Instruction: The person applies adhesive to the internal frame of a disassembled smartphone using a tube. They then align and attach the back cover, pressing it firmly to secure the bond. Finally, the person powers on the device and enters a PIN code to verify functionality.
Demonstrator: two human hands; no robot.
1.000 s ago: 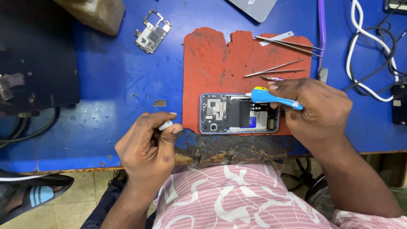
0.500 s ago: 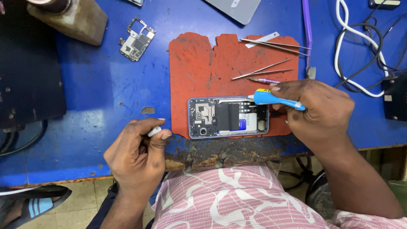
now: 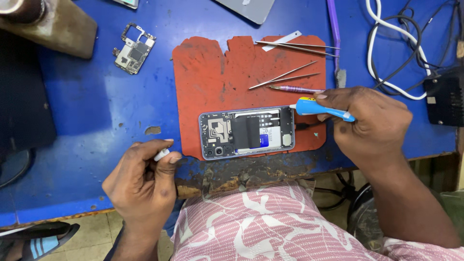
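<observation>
An opened phone with its back off lies on a red work mat at the near edge of a blue table. My right hand grips a blue and yellow tube-like tool, its white tip at the phone's right end. My left hand rests at the table edge left of the phone, fingers closed on a small white object.
Two pairs of metal tweezers and a purple tool lie on the mat behind the phone. A loose circuit board sits at the back left. White and black cables and a black box are at the right.
The view has shifted a little, so everything sits further left and down in frame. Both hands keep their grips and stay beside the phone.
</observation>
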